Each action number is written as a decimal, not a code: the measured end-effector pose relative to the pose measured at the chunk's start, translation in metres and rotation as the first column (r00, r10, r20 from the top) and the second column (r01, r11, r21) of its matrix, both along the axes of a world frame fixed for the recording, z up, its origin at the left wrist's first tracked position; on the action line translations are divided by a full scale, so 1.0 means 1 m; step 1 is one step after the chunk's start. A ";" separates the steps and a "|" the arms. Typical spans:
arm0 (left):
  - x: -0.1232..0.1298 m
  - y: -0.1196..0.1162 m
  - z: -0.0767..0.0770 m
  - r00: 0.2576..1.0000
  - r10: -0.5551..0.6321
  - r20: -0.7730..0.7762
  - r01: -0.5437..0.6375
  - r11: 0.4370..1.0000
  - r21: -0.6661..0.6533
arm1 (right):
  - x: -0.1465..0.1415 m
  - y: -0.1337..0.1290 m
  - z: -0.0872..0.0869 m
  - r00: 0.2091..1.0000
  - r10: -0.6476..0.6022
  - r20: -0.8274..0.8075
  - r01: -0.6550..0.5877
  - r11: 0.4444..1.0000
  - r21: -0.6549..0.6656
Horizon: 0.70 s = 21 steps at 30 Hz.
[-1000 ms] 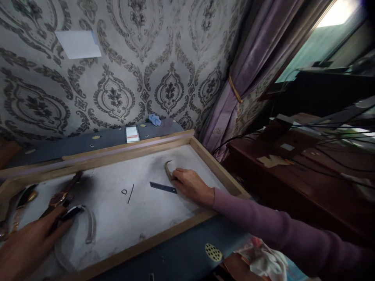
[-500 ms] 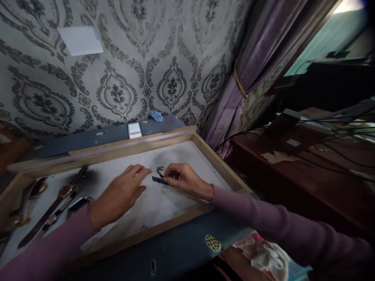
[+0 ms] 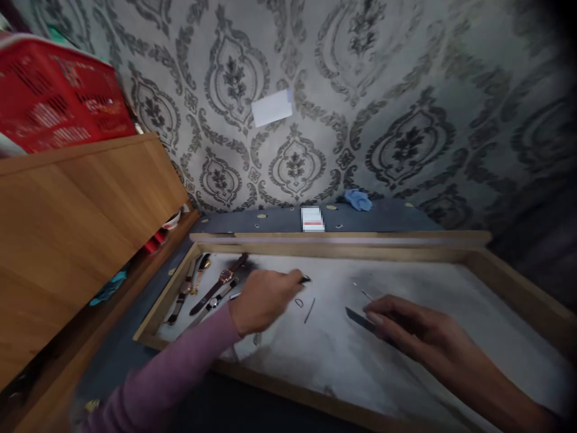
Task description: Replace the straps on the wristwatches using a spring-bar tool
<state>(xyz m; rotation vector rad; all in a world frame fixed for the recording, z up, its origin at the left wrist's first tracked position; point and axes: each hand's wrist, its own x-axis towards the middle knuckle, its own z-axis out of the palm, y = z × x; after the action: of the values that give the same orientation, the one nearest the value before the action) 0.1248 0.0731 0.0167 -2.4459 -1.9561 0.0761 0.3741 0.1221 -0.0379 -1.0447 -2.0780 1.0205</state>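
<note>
My left hand [image 3: 265,300] is closed in a pinch above the tray, with a small dark piece [image 3: 306,279] showing at its fingertips; its kind is unclear. Just below lie a small dark loop [image 3: 299,303] and a thin dark strip [image 3: 309,311]. Further right, my right hand [image 3: 419,331] grips a flat dark strap-like strip [image 3: 359,318]. A thin shiny end [image 3: 363,293] also sticks out by those fingers. Several wristwatches, among them a brown-strapped watch [image 3: 225,276], lie on the tray's left side, partly covered by my left arm.
The shallow wooden-framed tray [image 3: 342,246] rests on a dark blue patterned cloth [image 3: 270,219]. Behind it are a small white box [image 3: 312,219] and a crumpled blue cloth [image 3: 358,199]. A wooden cabinet [image 3: 90,198] bearing a red basket [image 3: 63,96] stands at left.
The view has turned left, bringing in the cabinet and basket. My hands have moved apart. My left hand, open before, is now pinched on a small dark piece; my right still holds the dark strip.
</note>
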 end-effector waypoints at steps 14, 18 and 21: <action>-0.173 -0.041 -0.025 0.709 0.645 -0.286 -0.680 0.732 -0.034 | 0.025 0.032 -0.062 0.964 -0.031 0.265 -0.026 0.978 0.208; -0.175 -0.039 -0.028 0.710 0.642 -0.289 -0.680 0.731 -0.046 | 0.036 0.040 -0.074 0.962 -0.052 0.267 -0.011 0.973 0.230; -0.172 -0.034 -0.031 0.718 0.638 -0.279 -0.672 0.740 -0.038 | 0.040 0.044 -0.081 0.956 -0.061 0.288 -0.011 0.970 0.242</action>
<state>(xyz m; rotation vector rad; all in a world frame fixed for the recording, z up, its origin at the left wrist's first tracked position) -0.0469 0.0387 -0.0143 -1.5444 -2.6415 0.5092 0.4142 0.1657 -0.1190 -1.1472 -2.3483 0.6056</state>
